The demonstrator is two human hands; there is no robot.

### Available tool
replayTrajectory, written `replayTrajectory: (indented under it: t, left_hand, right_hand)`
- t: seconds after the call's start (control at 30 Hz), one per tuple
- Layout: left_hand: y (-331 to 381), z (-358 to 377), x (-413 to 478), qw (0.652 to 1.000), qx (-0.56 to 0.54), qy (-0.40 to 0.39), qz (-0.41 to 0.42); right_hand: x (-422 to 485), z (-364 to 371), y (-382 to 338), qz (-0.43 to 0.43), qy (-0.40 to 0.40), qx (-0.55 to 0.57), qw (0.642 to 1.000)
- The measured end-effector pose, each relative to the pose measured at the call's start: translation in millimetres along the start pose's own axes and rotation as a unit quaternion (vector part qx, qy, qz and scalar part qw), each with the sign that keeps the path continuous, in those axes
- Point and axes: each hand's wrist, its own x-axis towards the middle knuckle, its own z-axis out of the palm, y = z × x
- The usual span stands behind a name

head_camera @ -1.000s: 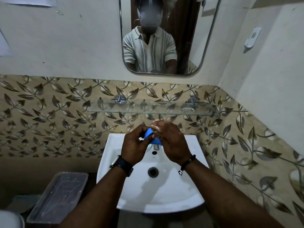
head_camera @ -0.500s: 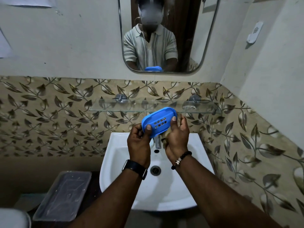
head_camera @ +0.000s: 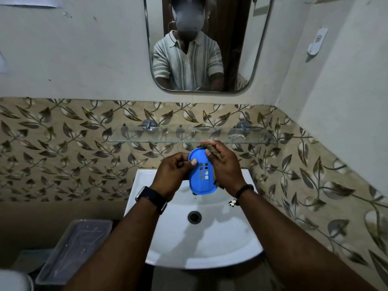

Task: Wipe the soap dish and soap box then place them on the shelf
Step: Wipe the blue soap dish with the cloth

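A blue oval soap dish [head_camera: 200,181] with square drain holes is held upright over the white sink [head_camera: 210,244]. My left hand [head_camera: 174,173] pinches its left edge with thumb and fingers. My right hand [head_camera: 224,166] grips a brownish cloth [head_camera: 207,147] against the dish's right edge and upper rim; most of the cloth is hidden behind the hand. The glass shelf [head_camera: 147,136] hangs on the tiled wall just above the hands. No soap box shows.
A mirror [head_camera: 231,59] hangs above the shelf. A clear plastic container [head_camera: 73,248] stands low at the left of the sink. The side wall closes in on the right, with a white holder [head_camera: 317,42] fixed on it.
The dish has turned from lying across at shelf height to standing lengthwise, lower over the sink. My right hand has moved up over its top rim with the cloth.
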Motion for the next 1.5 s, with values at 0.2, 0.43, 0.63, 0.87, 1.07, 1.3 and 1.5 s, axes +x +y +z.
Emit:
replayTrajectory:
  t: [0.2,0.43,0.63,0.87,1.07,1.3,1.5]
  left_hand:
    - [-11.9,23.1,-10.2,0.980,-0.138,0.143,0.003]
    - [-27.7,29.6,-23.7,0.928,-0.259,0.265,0.026]
    - [-31.8,11.6,-31.5,0.962,-0.203,0.180,0.023]
    - [-25.7,-19.4,-27.9,0.985,-0.136,0.100,-0.019]
    - [-36.2,2.5,-35.9,0.977,-0.153,0.130,-0.072]
    - [-40.0,11.5,-39.0,0.978,-0.173,0.068,-0.095]
    - [-36.3,5.0,-37.1,0.970,-0.206,0.092,-0.094]
  right_hand:
    - [-21.2,35.4,10.1,0.143,0.195,0.044,0.969]
    - [-43.4,78.6,-0.9,0.273,0.252,0.182,0.911]
    - [-47.0,60.7,-3.5,0.243,0.211,0.177,0.930]
    - [-27.8,23.1,8.2,0.203,0.096,-0.093,0.970]
    - [-32.0,34.8,-0.7,0.050,0.229,-0.149,0.961]
    - [-30.6,42.0,-4.0,-0.077,0.060,-0.380,0.920]
    - [-43.3,37.9,12.4,-0.182,0.078,-0.365,0.910]
